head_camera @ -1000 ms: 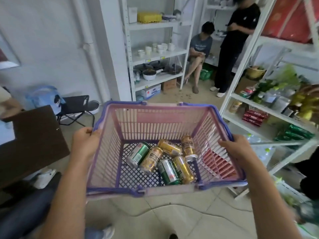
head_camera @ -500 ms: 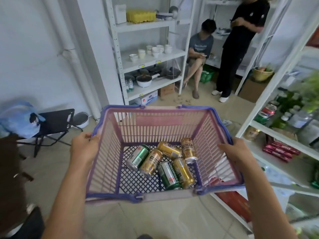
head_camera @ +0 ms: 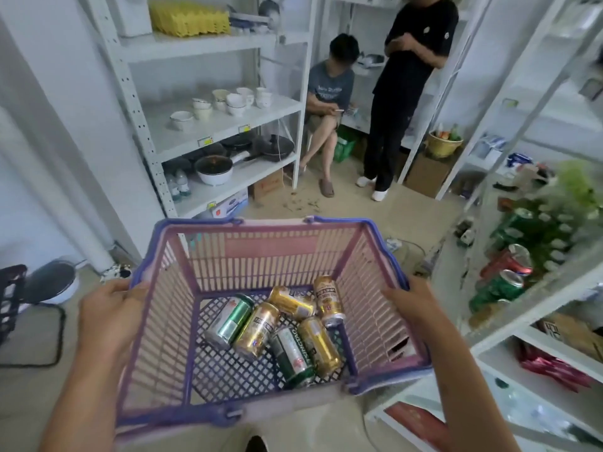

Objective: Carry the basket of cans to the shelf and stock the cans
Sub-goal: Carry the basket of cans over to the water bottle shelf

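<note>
I hold a pink basket with purple rims (head_camera: pixel 270 249) out in front of me, above the floor. My left hand (head_camera: pixel 109 316) grips its left rim and my right hand (head_camera: pixel 412 305) grips its right rim. Several cans lie on their sides on the basket's bottom: a green and silver can (head_camera: pixel 230 321), a gold can (head_camera: pixel 257 331), a dark green can (head_camera: pixel 292 357) and more gold ones (head_camera: pixel 318 345). A white shelf (head_camera: pixel 535 278) on my right carries green and red cans (head_camera: pixel 504 275) standing among bottles.
A white shelf unit (head_camera: pixel 208 132) with cups, pans and bottles stands ahead on the left. One person sits (head_camera: pixel 328 99) and another stands (head_camera: pixel 401 93) at the back. A black folding chair (head_camera: pixel 13 295) is at far left. Cardboard boxes (head_camera: pixel 427 174) sit on the floor.
The view has swung and moved toward the right-hand shelf, which now looms closer. The chair slid off to the left edge. Both hands keep the same hold on the basket.
</note>
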